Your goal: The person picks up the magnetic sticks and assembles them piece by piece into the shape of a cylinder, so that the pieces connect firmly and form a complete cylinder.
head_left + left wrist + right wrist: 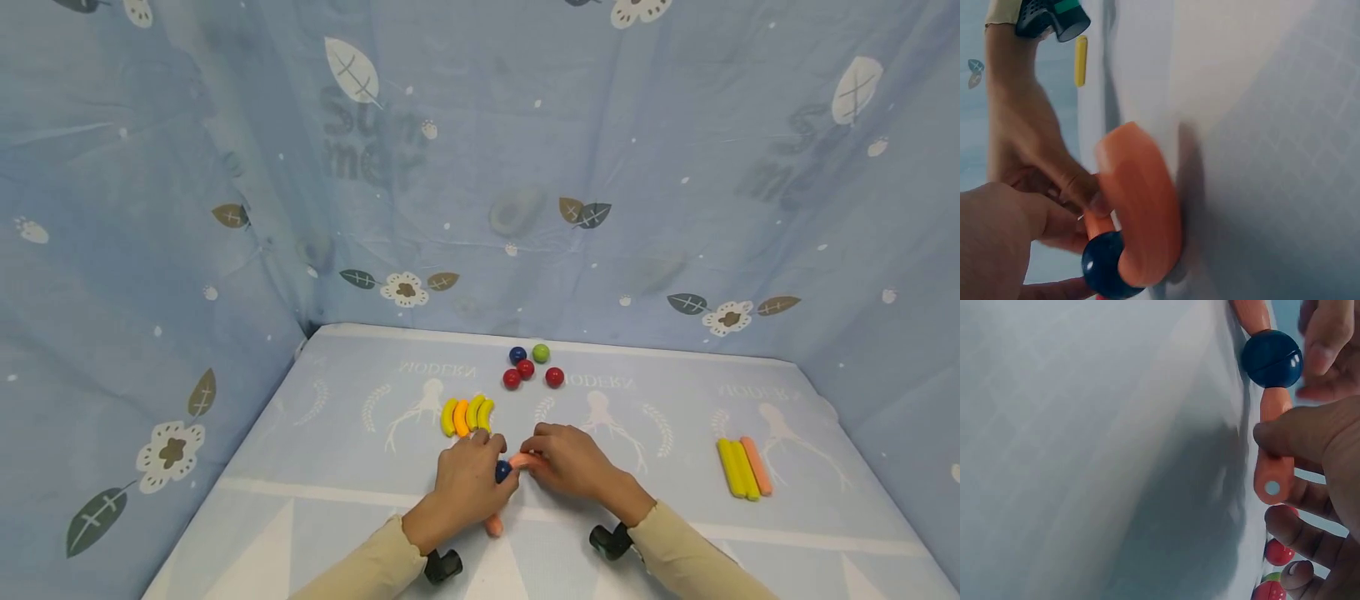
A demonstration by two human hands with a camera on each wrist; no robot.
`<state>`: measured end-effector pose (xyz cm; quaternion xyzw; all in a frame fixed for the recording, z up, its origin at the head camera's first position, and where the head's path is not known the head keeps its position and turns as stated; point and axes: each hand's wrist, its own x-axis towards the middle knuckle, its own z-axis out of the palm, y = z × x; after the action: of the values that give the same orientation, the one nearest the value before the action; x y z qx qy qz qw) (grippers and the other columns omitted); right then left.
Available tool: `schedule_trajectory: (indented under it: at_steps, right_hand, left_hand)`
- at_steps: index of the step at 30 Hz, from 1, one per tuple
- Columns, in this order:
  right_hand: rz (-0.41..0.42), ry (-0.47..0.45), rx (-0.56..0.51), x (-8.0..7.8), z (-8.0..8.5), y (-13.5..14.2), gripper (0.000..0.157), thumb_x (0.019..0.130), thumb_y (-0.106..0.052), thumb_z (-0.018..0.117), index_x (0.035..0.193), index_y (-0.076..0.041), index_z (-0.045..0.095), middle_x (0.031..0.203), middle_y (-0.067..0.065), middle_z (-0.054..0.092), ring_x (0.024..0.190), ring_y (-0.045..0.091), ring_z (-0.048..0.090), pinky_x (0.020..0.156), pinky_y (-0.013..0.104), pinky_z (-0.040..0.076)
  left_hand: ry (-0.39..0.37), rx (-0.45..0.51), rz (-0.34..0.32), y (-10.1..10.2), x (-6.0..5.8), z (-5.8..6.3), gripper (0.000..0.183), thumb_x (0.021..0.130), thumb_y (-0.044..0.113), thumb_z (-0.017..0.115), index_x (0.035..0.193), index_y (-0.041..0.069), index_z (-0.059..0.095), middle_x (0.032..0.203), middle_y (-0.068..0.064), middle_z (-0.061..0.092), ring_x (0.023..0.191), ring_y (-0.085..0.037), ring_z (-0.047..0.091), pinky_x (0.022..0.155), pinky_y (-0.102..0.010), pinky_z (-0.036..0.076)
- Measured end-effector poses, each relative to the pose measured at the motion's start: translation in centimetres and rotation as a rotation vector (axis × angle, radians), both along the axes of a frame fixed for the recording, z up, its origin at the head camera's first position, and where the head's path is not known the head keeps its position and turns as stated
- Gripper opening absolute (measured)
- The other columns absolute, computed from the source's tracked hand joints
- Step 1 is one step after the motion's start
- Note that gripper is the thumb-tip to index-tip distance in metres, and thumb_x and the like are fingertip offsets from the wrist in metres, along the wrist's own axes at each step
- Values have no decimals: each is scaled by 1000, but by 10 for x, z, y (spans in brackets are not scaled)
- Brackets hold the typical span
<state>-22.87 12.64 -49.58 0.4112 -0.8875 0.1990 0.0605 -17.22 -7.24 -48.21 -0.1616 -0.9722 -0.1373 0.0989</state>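
My left hand (468, 479) holds a dark blue ball (502, 472) between thumb and finger. A curved orange stick (1147, 212) touches the ball on one side, its free end showing below my left hand in the head view. On the other side, a second orange stick (1274, 465), with a pale round disc in its end, meets the ball. My right hand (573, 461) pinches this stick between thumb and fingers. The ball and both sticks form one joined chain. In the head view my left hand hides much of the curved stick.
Several curved yellow and orange pieces (467, 417) lie beyond my left hand. Farther back are three red balls (554, 377), another blue ball (517, 355) and a green ball (541, 353). Yellow sticks (738, 469) and an orange stick (756, 465) lie at the right. Patterned cloth (480, 167) hangs behind.
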Motion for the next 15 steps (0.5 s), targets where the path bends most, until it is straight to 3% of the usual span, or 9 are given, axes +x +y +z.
schedule_trajectory:
  at_steps: [2,8,15]
  right_hand:
    - [12,16,-11,-1,0,-2,17,91,-36,70,91,-19,74,77,-12,51,62,5,44,59,23,42]
    - [28,18,-23,-4,2,-7,18,91,-35,71,91,-18,75,78,-10,53,63,6,45,60,24,42]
    - [12,-91,-34,-13,4,-1,22,90,-36,72,100,-17,76,82,-13,56,67,7,50,61,24,43]
  left_hand:
    - [28,-18,-19,3,-3,-3,31,83,45,70,96,17,68,82,3,55,65,-15,50,46,-29,37]
    - [94,8,-14,7,-10,-10,15,79,32,75,79,19,66,72,5,52,66,-17,54,45,-29,36]
    - [67,63,0,5,-14,-13,10,76,25,76,77,18,69,72,6,55,67,-15,55,48,-29,41]
